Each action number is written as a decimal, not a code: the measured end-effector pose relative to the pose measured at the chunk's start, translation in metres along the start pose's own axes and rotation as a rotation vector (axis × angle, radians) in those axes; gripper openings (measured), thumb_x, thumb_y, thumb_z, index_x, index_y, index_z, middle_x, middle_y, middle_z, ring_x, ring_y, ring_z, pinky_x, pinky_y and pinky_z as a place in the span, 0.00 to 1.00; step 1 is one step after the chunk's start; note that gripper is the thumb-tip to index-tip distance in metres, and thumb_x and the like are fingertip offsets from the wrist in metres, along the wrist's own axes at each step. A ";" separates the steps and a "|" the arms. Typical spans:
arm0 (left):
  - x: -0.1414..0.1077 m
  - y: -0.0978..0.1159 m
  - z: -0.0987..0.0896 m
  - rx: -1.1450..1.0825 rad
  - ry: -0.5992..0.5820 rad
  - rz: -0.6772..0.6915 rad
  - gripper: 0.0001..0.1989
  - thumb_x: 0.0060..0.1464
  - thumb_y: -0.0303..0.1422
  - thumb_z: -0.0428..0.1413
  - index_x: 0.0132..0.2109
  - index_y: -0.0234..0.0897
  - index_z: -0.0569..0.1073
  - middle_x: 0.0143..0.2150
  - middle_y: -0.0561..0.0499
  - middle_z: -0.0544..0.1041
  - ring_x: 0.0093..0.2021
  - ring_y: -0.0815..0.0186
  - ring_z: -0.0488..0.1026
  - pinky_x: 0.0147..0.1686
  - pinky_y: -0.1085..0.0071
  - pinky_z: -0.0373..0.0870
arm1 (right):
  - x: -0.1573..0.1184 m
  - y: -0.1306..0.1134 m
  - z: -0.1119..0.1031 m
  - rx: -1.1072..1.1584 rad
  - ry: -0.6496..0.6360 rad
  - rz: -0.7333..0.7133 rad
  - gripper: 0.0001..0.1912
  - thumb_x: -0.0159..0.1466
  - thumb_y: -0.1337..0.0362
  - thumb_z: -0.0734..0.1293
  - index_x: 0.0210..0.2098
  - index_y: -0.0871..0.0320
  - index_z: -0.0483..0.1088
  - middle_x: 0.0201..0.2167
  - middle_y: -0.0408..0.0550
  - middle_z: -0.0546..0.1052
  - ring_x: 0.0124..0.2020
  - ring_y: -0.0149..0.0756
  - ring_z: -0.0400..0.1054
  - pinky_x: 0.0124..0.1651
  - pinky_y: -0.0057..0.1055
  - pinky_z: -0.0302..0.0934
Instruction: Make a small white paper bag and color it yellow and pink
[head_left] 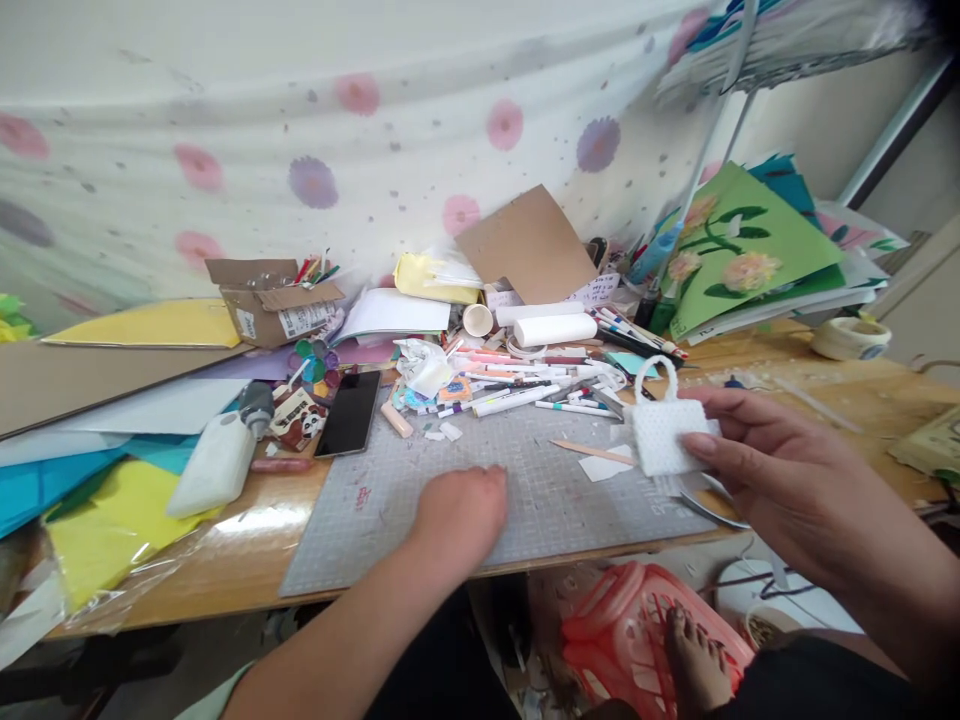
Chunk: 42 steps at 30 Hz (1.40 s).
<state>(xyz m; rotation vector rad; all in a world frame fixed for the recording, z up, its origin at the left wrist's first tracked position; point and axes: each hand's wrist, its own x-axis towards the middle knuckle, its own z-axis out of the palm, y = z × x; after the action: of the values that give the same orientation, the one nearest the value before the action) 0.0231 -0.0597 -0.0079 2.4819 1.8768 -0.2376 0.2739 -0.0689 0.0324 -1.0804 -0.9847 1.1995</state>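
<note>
A small white textured bag [667, 440] with a looped handle on top is pinched between the thumb and fingers of my right hand [757, 470]. It hangs over the right part of the grey cutting mat [405, 530]. My left hand [461, 515] rests closed at the mat's near middle, its curled fingertips turned away, so whatever they may hold is hidden. Beyond the bag's left side lie a thin wooden stick [589, 451] and a white paper scrap [604, 466]. A roll of tape or similar ring [724, 505] shows partly under my right hand.
Several markers [525, 385] pile up behind the mat. A black phone [349, 413] lies at its left corner, near a white glue bottle [214, 460]. A cardboard box [274, 300] stands behind. Green craft sheets [739, 250] lean at right; a red plastic stool [622, 630] is below.
</note>
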 end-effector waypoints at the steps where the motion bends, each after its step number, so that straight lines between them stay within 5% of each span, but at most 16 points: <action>1: 0.006 0.009 0.000 -0.010 0.005 0.045 0.12 0.59 0.31 0.46 0.41 0.35 0.73 0.35 0.43 0.79 0.35 0.54 0.77 0.31 0.65 0.70 | 0.000 0.000 -0.002 0.004 -0.004 0.002 0.20 0.45 0.61 0.78 0.38 0.50 0.75 0.26 0.40 0.74 0.27 0.29 0.66 0.27 0.20 0.63; 7: 0.013 0.061 0.005 -0.073 0.037 0.315 0.10 0.57 0.27 0.48 0.41 0.32 0.72 0.35 0.42 0.78 0.35 0.54 0.76 0.31 0.63 0.71 | -0.001 0.000 -0.013 -0.019 -0.014 -0.011 0.21 0.47 0.61 0.78 0.40 0.49 0.75 0.29 0.41 0.76 0.28 0.28 0.66 0.28 0.19 0.63; 11: -0.004 0.081 0.006 -0.189 0.025 0.658 0.07 0.57 0.33 0.52 0.38 0.36 0.73 0.33 0.48 0.79 0.31 0.59 0.76 0.29 0.66 0.71 | -0.001 -0.003 -0.020 -0.006 0.002 -0.023 0.20 0.46 0.62 0.78 0.39 0.49 0.75 0.27 0.41 0.75 0.27 0.28 0.67 0.27 0.19 0.64; 15: 0.020 0.055 -0.007 -0.348 0.127 0.441 0.11 0.61 0.32 0.49 0.36 0.35 0.75 0.33 0.48 0.79 0.32 0.62 0.76 0.33 0.69 0.71 | 0.000 -0.006 -0.022 -0.001 0.011 -0.013 0.19 0.45 0.62 0.78 0.38 0.49 0.76 0.27 0.41 0.75 0.27 0.29 0.67 0.27 0.20 0.64; 19: 0.057 0.008 -0.016 -0.381 0.240 0.285 0.22 0.59 0.24 0.49 0.60 0.34 0.64 0.49 0.42 0.76 0.47 0.57 0.73 0.46 0.62 0.68 | -0.001 -0.009 -0.020 0.018 0.015 -0.024 0.19 0.44 0.63 0.79 0.36 0.49 0.76 0.26 0.41 0.75 0.26 0.27 0.66 0.27 0.18 0.64; 21: 0.061 -0.003 -0.011 -0.369 0.248 0.301 0.22 0.57 0.23 0.51 0.58 0.35 0.67 0.52 0.42 0.74 0.51 0.55 0.70 0.50 0.60 0.65 | -0.002 -0.011 -0.018 0.003 0.043 -0.030 0.19 0.42 0.62 0.79 0.35 0.49 0.76 0.25 0.41 0.75 0.25 0.27 0.66 0.26 0.17 0.63; 24: 0.051 0.000 0.001 -0.349 0.206 0.413 0.13 0.56 0.25 0.54 0.46 0.41 0.76 0.45 0.50 0.77 0.47 0.61 0.71 0.49 0.67 0.66 | -0.001 -0.010 -0.018 -0.034 0.079 -0.049 0.21 0.40 0.60 0.80 0.34 0.50 0.77 0.23 0.41 0.73 0.25 0.27 0.64 0.26 0.16 0.62; 31: 0.050 0.018 0.010 -0.293 0.196 0.461 0.04 0.55 0.31 0.57 0.36 0.39 0.77 0.36 0.50 0.75 0.39 0.60 0.69 0.41 0.65 0.66 | 0.002 -0.003 -0.012 -0.021 0.063 0.022 0.22 0.40 0.60 0.80 0.35 0.50 0.76 0.25 0.42 0.74 0.25 0.27 0.64 0.24 0.16 0.62; 42: 0.063 0.026 0.018 -0.322 0.208 0.384 0.07 0.59 0.26 0.49 0.37 0.32 0.72 0.38 0.43 0.72 0.42 0.55 0.69 0.41 0.61 0.65 | 0.004 0.001 -0.012 -0.027 0.022 0.010 0.20 0.44 0.60 0.79 0.38 0.49 0.75 0.26 0.42 0.76 0.25 0.28 0.66 0.25 0.18 0.63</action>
<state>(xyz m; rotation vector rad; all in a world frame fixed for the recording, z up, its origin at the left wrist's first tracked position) 0.0624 -0.0086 -0.0359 2.6367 1.3135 0.3147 0.2863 -0.0662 0.0290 -1.1186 -0.9817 1.1833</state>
